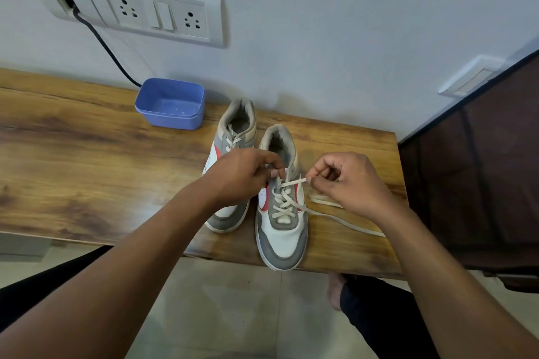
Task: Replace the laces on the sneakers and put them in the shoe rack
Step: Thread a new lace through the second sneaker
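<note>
Near sneaker [281,230] on bench [87,154], well in front and right of blue tub [170,103]; second sneaker [234,137] between it and tub. Left hand [242,175] curled, pinching lace [293,182] at upper eyelets. Right hand [347,181] curled, pinching lace tip. Lace flat, limp, light, probably slippery: hold near tip. Sneaker light, may shift.

We've got left sneaker [233,137] and right sneaker [281,236] side by side on table [87,154], left one further back; lace [358,227] trails right; tub [170,103] behind-left by wall [350,38]; cabinet [481,169] right of table
</note>
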Available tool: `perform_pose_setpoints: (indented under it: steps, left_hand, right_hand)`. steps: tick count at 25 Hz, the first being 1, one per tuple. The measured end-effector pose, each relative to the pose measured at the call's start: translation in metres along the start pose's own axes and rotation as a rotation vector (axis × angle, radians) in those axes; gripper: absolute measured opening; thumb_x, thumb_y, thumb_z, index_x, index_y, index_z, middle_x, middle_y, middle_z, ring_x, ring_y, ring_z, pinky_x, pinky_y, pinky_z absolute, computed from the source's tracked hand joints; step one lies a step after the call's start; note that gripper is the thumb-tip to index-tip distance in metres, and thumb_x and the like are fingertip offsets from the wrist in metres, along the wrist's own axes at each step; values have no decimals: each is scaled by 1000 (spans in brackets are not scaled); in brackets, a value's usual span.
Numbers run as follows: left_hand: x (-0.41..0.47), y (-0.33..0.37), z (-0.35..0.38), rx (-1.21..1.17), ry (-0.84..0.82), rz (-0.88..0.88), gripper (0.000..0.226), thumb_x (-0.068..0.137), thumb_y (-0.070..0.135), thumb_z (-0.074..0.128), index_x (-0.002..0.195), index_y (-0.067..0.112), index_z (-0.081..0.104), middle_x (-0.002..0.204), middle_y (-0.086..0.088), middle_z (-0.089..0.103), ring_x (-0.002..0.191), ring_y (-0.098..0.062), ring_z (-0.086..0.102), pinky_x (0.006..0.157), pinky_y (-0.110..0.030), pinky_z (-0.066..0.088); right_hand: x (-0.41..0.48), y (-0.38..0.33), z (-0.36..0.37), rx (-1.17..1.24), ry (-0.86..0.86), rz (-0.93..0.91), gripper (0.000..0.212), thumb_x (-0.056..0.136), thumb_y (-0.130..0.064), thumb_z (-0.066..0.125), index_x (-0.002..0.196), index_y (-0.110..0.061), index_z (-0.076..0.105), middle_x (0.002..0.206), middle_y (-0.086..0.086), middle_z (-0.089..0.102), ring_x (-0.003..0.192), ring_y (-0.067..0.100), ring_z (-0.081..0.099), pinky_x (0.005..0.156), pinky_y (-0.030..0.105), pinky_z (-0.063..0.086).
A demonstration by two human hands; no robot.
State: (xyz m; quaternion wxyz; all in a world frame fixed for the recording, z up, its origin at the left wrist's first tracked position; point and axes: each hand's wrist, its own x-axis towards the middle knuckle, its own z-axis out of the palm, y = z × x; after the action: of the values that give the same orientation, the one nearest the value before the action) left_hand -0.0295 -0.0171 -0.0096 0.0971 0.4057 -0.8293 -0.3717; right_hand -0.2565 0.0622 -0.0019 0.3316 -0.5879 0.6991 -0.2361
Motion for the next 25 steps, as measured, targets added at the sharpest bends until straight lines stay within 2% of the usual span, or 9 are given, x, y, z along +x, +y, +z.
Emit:
perform_pose_setpoints:
  steps: [2,4,6,9,12,17,19,22,25]
  left_hand:
    - [-1,0,2,-15,33,-22,16,98,24,63,105,33,74,75,11,69,75,-10,66,71,-35,55]
    - [-6,4,7,-45,146,-72,17,94,24,68,110,30,73,70,9,68,69,-5,64,64,-26,50]
    - [-14,11,13,-143,246,-170,21,87,23,76,106,28,68,66,6,69,64,-3,65,61,-21,47]
    - [-24,20,22,-244,270,-316,36,77,17,84,100,26,57,66,5,73,62,-1,67,63,-23,50]
    - [-25,21,26,-253,290,-359,41,76,5,80,106,23,58,64,7,73,63,0,68,70,-30,57]
    - [-27,21,30,-430,324,-492,43,80,9,79,114,20,55,67,1,75,68,-11,74,80,-43,61]
    - [-28,20,33,-471,322,-519,49,76,11,84,112,23,53,68,0,75,68,-14,75,79,-45,62]
    - [-27,22,34,-507,324,-559,54,77,3,82,118,23,52,71,-2,76,69,-17,75,77,-44,63]
    - [-26,29,33,-881,294,-643,55,81,-7,76,126,14,52,78,-10,76,67,-21,71,63,-33,60]
  right_hand:
    - [0,0,3,-8,-28,2,14,88,-18,81,84,-31,78,76,-14,74,66,2,66,64,28,57]
    - [-1,-3,7,-23,-55,-30,16,88,-17,81,92,-32,77,81,-13,73,72,3,67,65,26,56]
    - [-2,-7,9,-53,-71,-67,20,85,-18,84,97,-33,76,83,-14,72,75,0,65,66,22,52]
    - [-1,-11,10,-62,-64,-130,29,80,-16,89,100,-33,76,82,-14,71,75,0,67,68,27,57]
    - [-2,-13,16,-150,-36,-229,32,79,-17,91,104,-31,78,85,-16,70,77,1,67,70,31,58]
    - [-3,-17,21,-311,15,-333,24,85,-23,87,108,-26,81,97,-13,66,82,7,62,69,22,45]
    - [-3,-17,22,-317,16,-340,22,87,-23,85,108,-25,81,100,-12,68,84,8,63,71,22,44]
    - [-4,-16,23,-325,22,-350,21,88,-25,84,109,-25,81,99,-12,69,83,7,63,69,20,42]
    - [-4,-14,22,-305,36,-356,14,91,-27,82,104,-24,81,96,-12,68,80,5,61,66,17,41]
